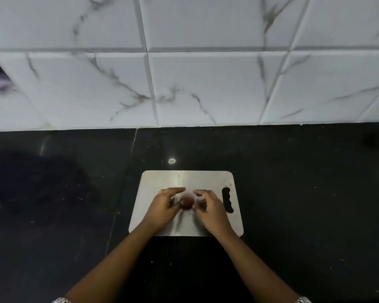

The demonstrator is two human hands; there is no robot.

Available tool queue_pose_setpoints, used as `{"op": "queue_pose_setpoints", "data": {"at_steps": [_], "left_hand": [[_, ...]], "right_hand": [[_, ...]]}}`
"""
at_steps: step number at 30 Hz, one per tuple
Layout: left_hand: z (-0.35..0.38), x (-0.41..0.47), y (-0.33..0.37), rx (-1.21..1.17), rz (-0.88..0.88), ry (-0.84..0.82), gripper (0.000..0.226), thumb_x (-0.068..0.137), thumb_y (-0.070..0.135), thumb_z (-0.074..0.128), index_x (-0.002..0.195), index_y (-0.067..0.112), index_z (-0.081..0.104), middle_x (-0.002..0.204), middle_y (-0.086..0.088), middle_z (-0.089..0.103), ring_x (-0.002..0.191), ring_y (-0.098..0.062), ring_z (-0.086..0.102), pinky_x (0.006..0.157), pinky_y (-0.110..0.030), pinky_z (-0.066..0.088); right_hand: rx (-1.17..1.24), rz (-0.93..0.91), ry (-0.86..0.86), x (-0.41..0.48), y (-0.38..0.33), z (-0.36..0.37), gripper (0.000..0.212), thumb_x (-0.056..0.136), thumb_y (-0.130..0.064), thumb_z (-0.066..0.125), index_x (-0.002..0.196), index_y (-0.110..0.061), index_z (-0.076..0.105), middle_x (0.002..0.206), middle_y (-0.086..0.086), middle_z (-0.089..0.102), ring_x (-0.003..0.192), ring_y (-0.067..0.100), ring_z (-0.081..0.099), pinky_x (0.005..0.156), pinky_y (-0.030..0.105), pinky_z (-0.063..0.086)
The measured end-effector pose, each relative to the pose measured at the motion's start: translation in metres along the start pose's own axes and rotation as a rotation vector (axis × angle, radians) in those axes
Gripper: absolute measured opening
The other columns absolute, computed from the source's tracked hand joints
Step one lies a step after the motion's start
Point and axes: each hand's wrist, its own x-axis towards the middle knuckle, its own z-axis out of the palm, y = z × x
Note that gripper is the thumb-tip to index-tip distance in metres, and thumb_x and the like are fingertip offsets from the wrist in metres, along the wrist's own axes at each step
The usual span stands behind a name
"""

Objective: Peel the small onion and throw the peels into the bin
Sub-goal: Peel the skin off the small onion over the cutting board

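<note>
An onion is flanked on a cutting board. The left hand is opened; the right hand is blurred, grip unclear

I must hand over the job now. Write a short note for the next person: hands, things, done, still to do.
Left hand: beside the small onion on its left, thumb close to it; blur hides any grip.
Right hand: on its right, fingers curved; grip unclear too.
Onion lies on the steel board, brown skin on.
Done: no loose peels seen.
Left: peel it, bin the peels; bin not in view.
</note>
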Motion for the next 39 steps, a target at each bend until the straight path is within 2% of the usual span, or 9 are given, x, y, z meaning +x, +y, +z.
{"op": "queue_pose_setpoints", "data": {"at_steps": [3, 8, 13, 17, 20, 28, 32, 34, 39], "left_hand": [[0.005, -0.002, -0.007, 0.000, -0.013, -0.019, 0.044, 0.084, 0.018, 0.067, 0.126, 0.023, 0.058, 0.116, 0.000, 0.065, 0.108, -0.013, 0.054, 0.093, -0.025, 0.044], [0.007, -0.001, -0.014, 0.005, -0.017, -0.001, 0.045, 0.081, 0.019, 0.072, 0.124, 0.021, 0.060, 0.112, 0.001, 0.066, 0.108, -0.012, 0.053, 0.083, 0.000, 0.032], [0.009, 0.005, -0.011, 0.063, 0.021, -0.041, 0.043, 0.082, 0.027, 0.067, 0.124, 0.018, 0.061, 0.114, -0.002, 0.064, 0.107, -0.019, 0.052, 0.084, -0.016, 0.037], [0.015, 0.005, -0.012, 0.118, 0.038, -0.001, 0.058, 0.076, 0.054, 0.047, 0.117, 0.018, 0.065, 0.107, -0.002, 0.065, 0.100, -0.021, 0.054, 0.082, -0.031, 0.043], [0.019, 0.005, -0.014, 0.139, 0.068, 0.055, 0.057, 0.076, 0.056, 0.044, 0.114, 0.020, 0.066, 0.105, 0.000, 0.067, 0.097, -0.019, 0.055, 0.079, -0.032, 0.045], [0.021, 0.006, -0.019, 0.136, 0.080, 0.078, 0.049, 0.077, 0.056, 0.054, 0.109, 0.022, 0.069, 0.102, 0.003, 0.068, 0.094, -0.018, 0.055, 0.078, -0.032, 0.046], [0.020, 0.006, -0.019, 0.139, 0.075, 0.080, 0.044, 0.078, 0.050, 0.067, 0.115, 0.027, 0.066, 0.105, 0.007, 0.067, 0.095, -0.012, 0.052, 0.079, -0.030, 0.046], [0.019, 0.006, -0.017, 0.145, 0.062, 0.075, 0.044, 0.078, 0.050, 0.068, 0.116, 0.028, 0.065, 0.107, 0.009, 0.067, 0.096, -0.010, 0.050, 0.079, -0.027, 0.045], [0.015, 0.002, -0.008, 0.065, 0.039, 0.068, 0.042, 0.072, 0.041, 0.076, 0.112, 0.030, 0.065, 0.087, 0.016, 0.059, 0.092, -0.009, 0.053, 0.078, -0.025, 0.046]], "right_hand": [[0.027, 0.035, -0.022, 0.000, -0.001, 0.006, 0.039, 0.081, -0.014, 0.068, 0.118, -0.020, 0.056, 0.115, -0.002, 0.056, 0.099, 0.013, 0.059, 0.090, 0.026, 0.050], [0.037, 0.037, 0.023, 0.002, -0.001, 0.007, 0.035, 0.079, -0.017, 0.072, 0.112, -0.022, 0.060, 0.108, -0.006, 0.058, 0.093, 0.009, 0.060, 0.082, 0.016, 0.048], [0.060, 0.032, 0.122, 0.001, -0.008, 0.012, 0.031, 0.074, -0.021, 0.076, 0.103, -0.024, 0.065, 0.100, -0.007, 0.059, 0.082, 0.005, 0.060, 0.074, 0.016, 0.049], [-0.009, 0.056, 0.210, 0.005, -0.014, 0.018, 0.024, 0.075, -0.026, 0.075, 0.097, -0.024, 0.066, 0.096, -0.007, 0.060, 0.085, 0.008, 0.060, 0.073, 0.026, 0.051], [-0.100, 0.064, 0.241, 0.009, -0.017, 0.021, 0.019, 0.077, -0.032, 0.072, 0.093, -0.024, 0.066, 0.094, -0.008, 0.060, 0.082, 0.007, 0.059, 0.069, 0.025, 0.049], [-0.206, -0.133, 0.296, 0.003, -0.012, 0.019, 0.005, 0.082, -0.021, 0.067, 0.086, -0.018, 0.069, 0.085, -0.004, 0.062, 0.072, 0.012, 0.061, 0.059, 0.030, 0.051], [-0.159, -0.066, 0.370, -0.005, -0.005, 0.007, 0.007, 0.081, -0.020, 0.070, 0.084, -0.014, 0.069, 0.084, -0.004, 0.064, 0.071, 0.009, 0.061, 0.062, 0.024, 0.050], [-0.158, -0.007, 0.390, -0.005, -0.003, 0.000, 0.008, 0.081, -0.021, 0.070, 0.083, -0.014, 0.068, 0.084, -0.004, 0.066, 0.069, 0.009, 0.061, 0.063, 0.028, 0.052], [-0.349, 0.111, 0.131, 0.003, -0.008, -0.015, 0.023, 0.089, -0.022, 0.060, 0.110, -0.020, 0.067, 0.108, -0.002, 0.065, 0.094, 0.016, 0.061, 0.077, 0.023, 0.043]]}}
